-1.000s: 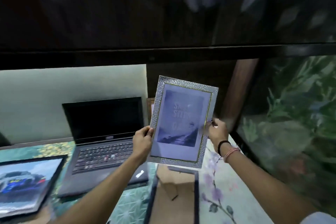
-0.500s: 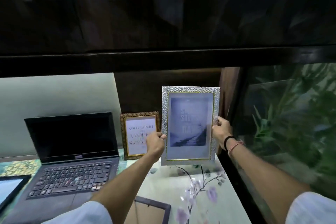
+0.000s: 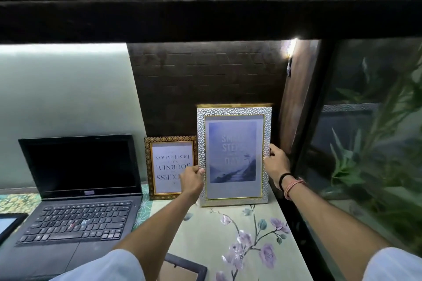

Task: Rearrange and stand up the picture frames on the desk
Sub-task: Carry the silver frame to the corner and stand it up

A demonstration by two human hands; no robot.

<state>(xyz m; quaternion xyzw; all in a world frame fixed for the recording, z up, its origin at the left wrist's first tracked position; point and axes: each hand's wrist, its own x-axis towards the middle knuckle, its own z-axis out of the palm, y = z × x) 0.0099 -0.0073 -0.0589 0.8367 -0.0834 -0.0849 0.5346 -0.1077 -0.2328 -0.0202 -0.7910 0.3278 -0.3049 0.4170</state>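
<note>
A silver frame (image 3: 234, 157) with a blue landscape print stands upright at the back of the desk (image 3: 205, 232), its bottom edge on the surface. My left hand (image 3: 191, 180) grips its left edge and my right hand (image 3: 275, 163) grips its right edge. Just to its left a smaller gold-patterned frame (image 3: 170, 166) leans against the dark wall, its text upside down. A dark frame (image 3: 182, 269) lies face down near the front edge. Another dark frame (image 3: 9, 223) lies flat at the far left, mostly cut off.
An open black laptop (image 3: 77, 198) sits to the left of the frames. A dark shelf (image 3: 205, 18) overhangs the desk. On the right, a glass pane (image 3: 370, 143) with green plants behind it borders the desk. The floral desk surface runs in front of the frames.
Both hands carried the silver frame from mid-air down and back; its bottom edge now rests on the desk by the wall. The view has moved closer and to the right.
</note>
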